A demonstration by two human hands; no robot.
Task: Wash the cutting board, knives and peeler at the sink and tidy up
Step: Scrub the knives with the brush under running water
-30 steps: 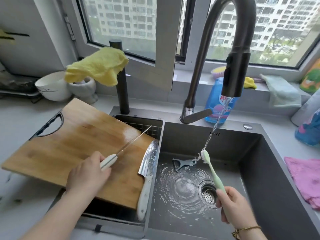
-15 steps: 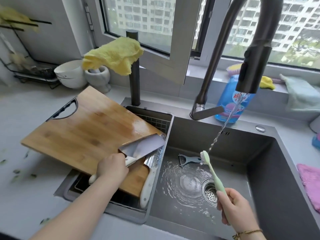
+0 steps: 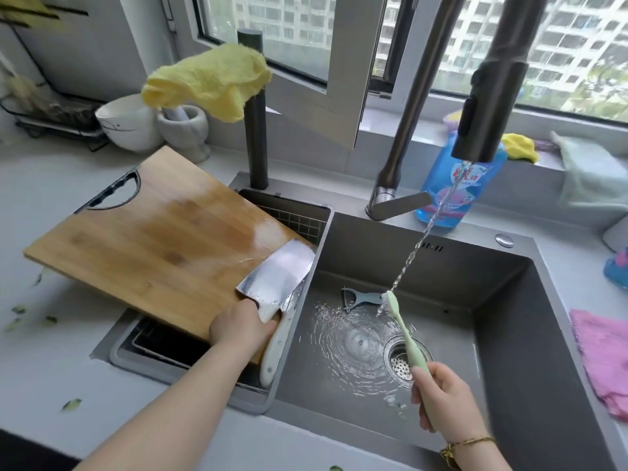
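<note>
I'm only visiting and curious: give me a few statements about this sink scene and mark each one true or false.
1. Water is running from the faucet. True.
2. The right hand holds a sponge. False: it holds a green toothbrush, bristles under the stream.
3. The peeler lies on the sink floor. True.
4. The left hand grips a cleaver at the cutting board edge. True.
5. The cutting board is down inside the sink basin. False: it rests across the counter and the rack compartment.
6. The yellow cloth lies on the cutting board. False: it hangs over a dark post behind it.
</note>
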